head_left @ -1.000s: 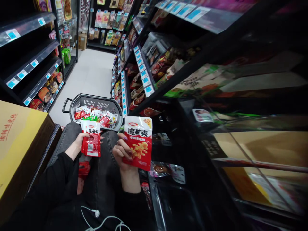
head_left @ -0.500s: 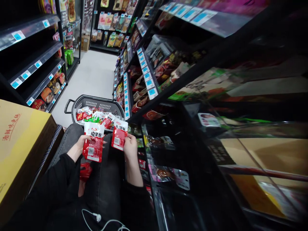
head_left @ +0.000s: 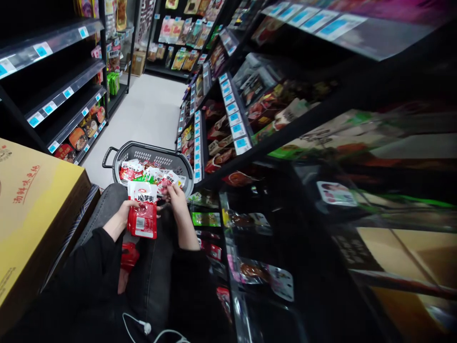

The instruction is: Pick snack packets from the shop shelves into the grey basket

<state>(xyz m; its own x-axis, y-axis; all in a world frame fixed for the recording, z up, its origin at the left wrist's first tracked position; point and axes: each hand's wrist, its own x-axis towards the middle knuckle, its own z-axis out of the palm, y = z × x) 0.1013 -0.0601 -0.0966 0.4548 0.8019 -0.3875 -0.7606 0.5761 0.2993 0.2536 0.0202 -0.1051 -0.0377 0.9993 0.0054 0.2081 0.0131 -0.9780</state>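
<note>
Left of red pouch (head_left: 145, 218), yellow box (head_left: 46, 195)

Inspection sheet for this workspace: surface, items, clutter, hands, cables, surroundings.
Surface: pale floor along the aisle.
Items: red-and-white packet upright in the left hand; mixed packets inside the grey basket beyond the knees.
Clutter: yellow-topped carton on the left.
Hands: left grips its packet; right hand is at the basket's near edge, grip unclear.
Cables: white earphone cord over dark clothing.
Surroundings: left shelving and right shelving, both with price labels.
</note>
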